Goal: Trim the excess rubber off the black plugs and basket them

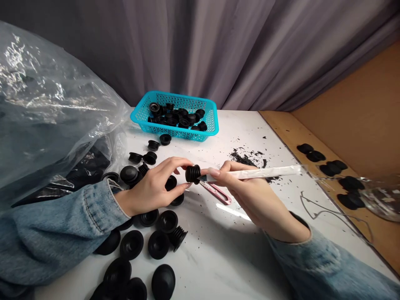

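Note:
Between the thumb and fingers of my left hand (159, 183) is a small black ribbed rubber part (193, 174), held on its side. My right hand (246, 187) grips a knife with a white wrapped handle (265, 172). The knife's tip is at the right lower side of the rubber part; whether it cuts in cannot be made out. Just below the knife, a pink cutter (218, 193) lies on the table. Many similar black parts (158, 244) are spread under and around my left forearm.
A turquoise basket (213, 132) of black parts stands at the back. Black shavings (246, 158) lie right of centre. A large clear plastic bag (56, 96) fills the left. Glasses (325, 212) and black round pieces (315, 156) are at the right, near a wooden edge (281, 121).

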The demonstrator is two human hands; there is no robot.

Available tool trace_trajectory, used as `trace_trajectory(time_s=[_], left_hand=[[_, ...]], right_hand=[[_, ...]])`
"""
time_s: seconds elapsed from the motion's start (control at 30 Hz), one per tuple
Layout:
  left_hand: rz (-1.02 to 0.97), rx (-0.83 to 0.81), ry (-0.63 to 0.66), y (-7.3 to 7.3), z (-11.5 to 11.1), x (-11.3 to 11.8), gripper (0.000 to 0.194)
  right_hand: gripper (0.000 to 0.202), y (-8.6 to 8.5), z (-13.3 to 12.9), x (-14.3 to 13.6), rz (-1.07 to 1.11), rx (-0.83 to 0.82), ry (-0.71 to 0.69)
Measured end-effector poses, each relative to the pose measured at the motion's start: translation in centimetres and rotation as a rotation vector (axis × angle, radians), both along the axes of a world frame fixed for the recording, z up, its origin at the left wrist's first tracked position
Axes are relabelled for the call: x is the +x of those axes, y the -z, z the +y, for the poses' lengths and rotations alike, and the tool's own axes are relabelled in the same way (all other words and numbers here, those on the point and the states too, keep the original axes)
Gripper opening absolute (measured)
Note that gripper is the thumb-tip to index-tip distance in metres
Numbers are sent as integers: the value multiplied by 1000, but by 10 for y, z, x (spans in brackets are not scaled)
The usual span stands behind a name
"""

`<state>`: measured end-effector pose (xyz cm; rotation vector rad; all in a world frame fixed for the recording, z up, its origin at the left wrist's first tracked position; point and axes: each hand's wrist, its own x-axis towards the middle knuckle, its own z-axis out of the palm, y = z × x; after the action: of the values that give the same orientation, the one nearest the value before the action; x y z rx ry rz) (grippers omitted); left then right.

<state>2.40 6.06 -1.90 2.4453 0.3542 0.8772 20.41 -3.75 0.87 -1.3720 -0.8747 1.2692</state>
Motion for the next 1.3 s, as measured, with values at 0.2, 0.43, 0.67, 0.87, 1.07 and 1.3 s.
trace_trajectory(time_s=[0.2, 0.43, 0.67, 0.87, 1.07, 1.3], left_hand=[[-8, 132, 62, -1, -1, 0, 42], [5, 61, 61, -1, 1, 2, 36], [-24, -16, 55, -2, 0, 2, 26], [-12, -288, 58, -4, 0, 1, 25], [-15, -471, 88, -8, -3, 0, 20], [-10, -405, 62, -6, -1, 1, 22]], right_hand=[[37, 5, 0, 0, 99, 12, 20], [34, -2, -4, -5, -23, 12, 64], [37, -2, -2, -5, 221, -46, 47], [28, 2, 2, 1, 489, -109, -13], [21, 4, 7, 4, 671, -230, -14], [25, 4, 8, 2, 640, -208, -9]])
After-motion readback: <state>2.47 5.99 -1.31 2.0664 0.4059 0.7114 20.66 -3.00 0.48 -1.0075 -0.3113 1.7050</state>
